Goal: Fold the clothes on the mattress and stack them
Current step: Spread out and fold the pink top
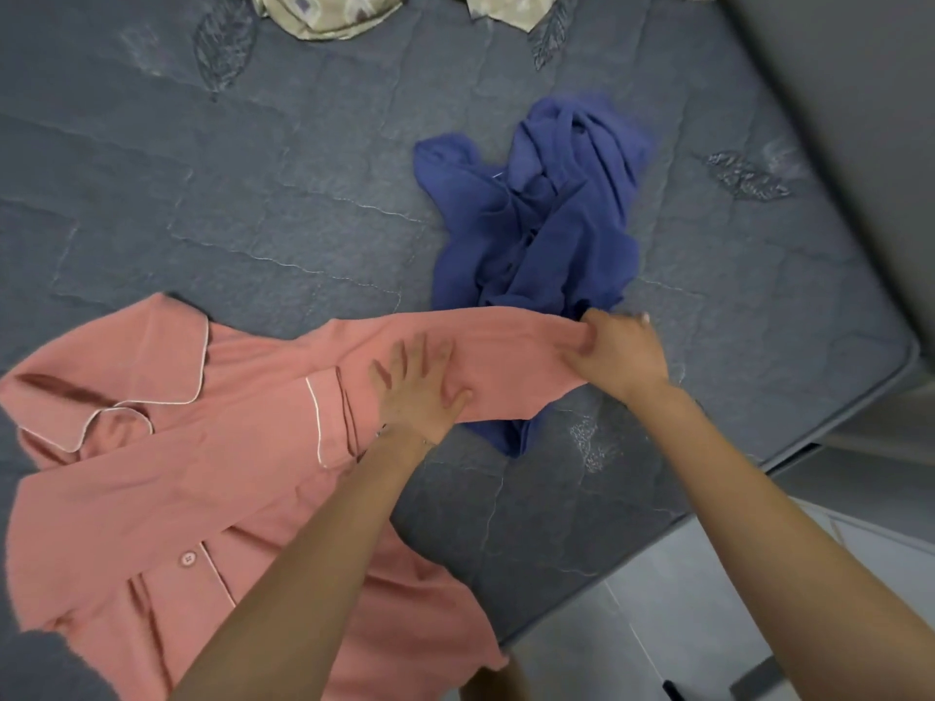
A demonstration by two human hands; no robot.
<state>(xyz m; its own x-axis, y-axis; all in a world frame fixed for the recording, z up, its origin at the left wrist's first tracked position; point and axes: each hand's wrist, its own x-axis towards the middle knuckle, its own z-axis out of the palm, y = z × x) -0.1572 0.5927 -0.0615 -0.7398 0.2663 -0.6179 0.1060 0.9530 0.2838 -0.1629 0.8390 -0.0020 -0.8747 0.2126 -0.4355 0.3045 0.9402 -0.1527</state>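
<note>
A pink button-up shirt point(167, 478) with white piping lies spread face up on the grey mattress point(253, 204), collar to the left. One sleeve stretches to the right. My left hand point(420, 387) presses flat on that sleeve with straight fingers. My right hand point(614, 351) grips the sleeve's cuff end, pulled out over the lower edge of a crumpled blue garment point(546, 220) that lies in a heap at the middle right.
A beige patterned cloth point(324, 12) lies at the mattress's far edge. The mattress corner point(905, 356) is at the right, with a grey wall point(860, 93) behind it and pale floor point(708, 624) below.
</note>
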